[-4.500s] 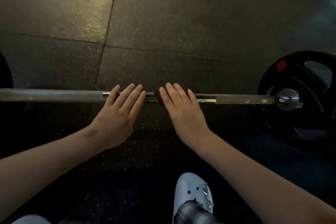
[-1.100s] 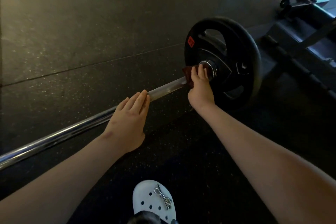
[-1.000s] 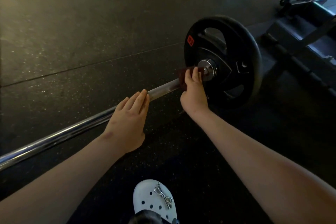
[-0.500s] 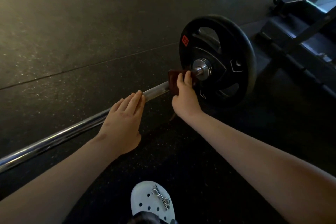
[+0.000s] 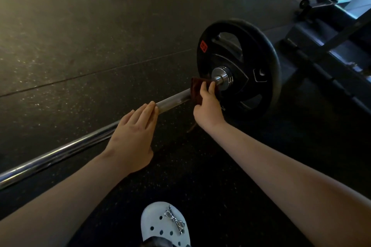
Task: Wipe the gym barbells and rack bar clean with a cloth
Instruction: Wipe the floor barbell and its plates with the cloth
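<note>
Barbell (image 5: 172,99) | R hand (image 5: 207,109) fingers clamped on cloth (image 5: 195,90) by plate (image 5: 267,62) | L hand (image 5: 132,140) fingers straight, resting on it | red label (image 5: 203,46) unreadable

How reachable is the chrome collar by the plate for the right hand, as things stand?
Probably yes. The right hand grips the cloth on the bar right beside the collar, with nothing visible between them. The left hand rests further down the bar, out of the way.

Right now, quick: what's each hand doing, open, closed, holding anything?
Left hand: open, laid flat on the barbell shaft.
Right hand: gripping the dark red cloth against the shaft, beside the weight plate.
</note>
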